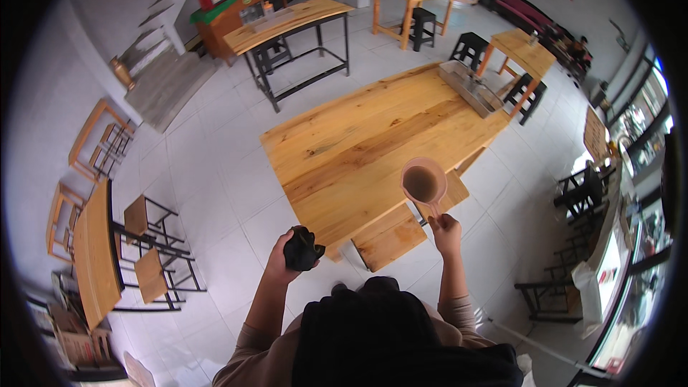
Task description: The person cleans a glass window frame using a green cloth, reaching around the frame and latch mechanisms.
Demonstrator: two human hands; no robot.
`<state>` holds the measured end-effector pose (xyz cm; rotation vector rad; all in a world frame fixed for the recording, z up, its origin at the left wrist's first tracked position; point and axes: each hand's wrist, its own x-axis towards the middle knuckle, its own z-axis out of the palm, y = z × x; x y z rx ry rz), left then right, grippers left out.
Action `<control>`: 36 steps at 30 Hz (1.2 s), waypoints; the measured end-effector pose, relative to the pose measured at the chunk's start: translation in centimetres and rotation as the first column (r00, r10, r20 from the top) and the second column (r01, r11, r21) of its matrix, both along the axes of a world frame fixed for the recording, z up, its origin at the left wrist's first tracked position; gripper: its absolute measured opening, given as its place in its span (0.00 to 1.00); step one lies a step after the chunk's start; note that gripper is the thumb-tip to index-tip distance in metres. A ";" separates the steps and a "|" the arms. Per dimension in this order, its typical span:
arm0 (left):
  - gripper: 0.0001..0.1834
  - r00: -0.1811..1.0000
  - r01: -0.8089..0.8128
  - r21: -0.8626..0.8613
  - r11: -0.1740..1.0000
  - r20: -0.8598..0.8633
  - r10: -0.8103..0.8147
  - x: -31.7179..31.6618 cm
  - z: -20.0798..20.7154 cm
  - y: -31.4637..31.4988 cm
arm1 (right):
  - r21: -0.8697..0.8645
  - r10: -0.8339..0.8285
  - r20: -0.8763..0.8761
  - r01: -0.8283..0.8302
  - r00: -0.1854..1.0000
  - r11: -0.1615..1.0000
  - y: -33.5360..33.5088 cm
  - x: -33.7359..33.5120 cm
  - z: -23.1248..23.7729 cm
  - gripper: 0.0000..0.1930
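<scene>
My right hand grips the handle of a pink plastic dipper, held out over the near right edge of the long wooden table. The dipper's inside looks brownish; I cannot tell whether it holds liquid. In my left hand, near the table's front left corner, is a crumpled black thing, perhaps cloth or plastic. Its exact kind does not show.
Wooden-topped stools stand against the table's near right side. At its far end lies a shallow tray with small items. More tables, such as one with black legs, stand beyond. Another table with stools is at left.
</scene>
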<state>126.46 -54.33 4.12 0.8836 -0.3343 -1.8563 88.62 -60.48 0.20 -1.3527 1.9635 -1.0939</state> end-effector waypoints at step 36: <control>0.14 0.553 0.830 0.136 0.541 -0.080 -0.829 -71.4 -2.9 -10.4 | 0.177 -0.527 0.156 0.501 0.835 0.847 20.9 -47.5 5.8 0.13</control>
